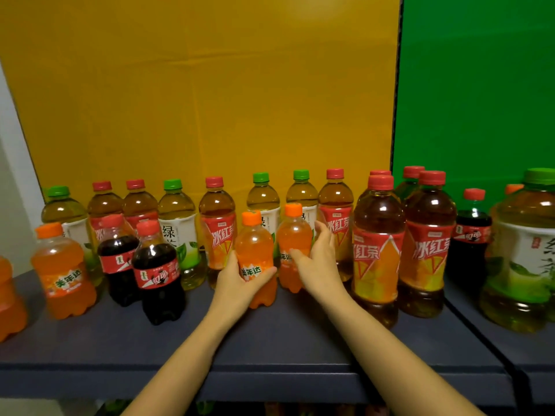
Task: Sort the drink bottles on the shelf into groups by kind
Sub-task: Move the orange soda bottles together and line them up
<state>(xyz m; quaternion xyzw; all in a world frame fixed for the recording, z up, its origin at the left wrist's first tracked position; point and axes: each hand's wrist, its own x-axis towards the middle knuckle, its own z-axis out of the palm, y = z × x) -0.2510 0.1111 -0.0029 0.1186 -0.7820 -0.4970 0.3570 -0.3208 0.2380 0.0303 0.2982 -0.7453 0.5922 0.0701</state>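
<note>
Two small orange soda bottles stand mid-shelf. My left hand (pixel 237 279) is closed around the nearer orange soda bottle (pixel 255 250). My right hand (pixel 315 259) wraps the second orange soda bottle (pixel 292 235), fingers curled behind it. Two small cola bottles (pixel 156 265) stand to the left, with another orange soda bottle (pixel 61 265) beyond them. Tall red-label iced tea bottles (pixel 377 250) stand to the right. Green tea bottles (pixel 177 223) with green caps stand in the back row, mixed with more iced tea.
The dark blue shelf (pixel 270 334) has bare room along its front edge. A yellow backdrop (pixel 195 100) and a green backdrop (pixel 480 85) stand behind. A big green tea bottle (pixel 522 250) and a cola bottle (pixel 471 235) sit at the right.
</note>
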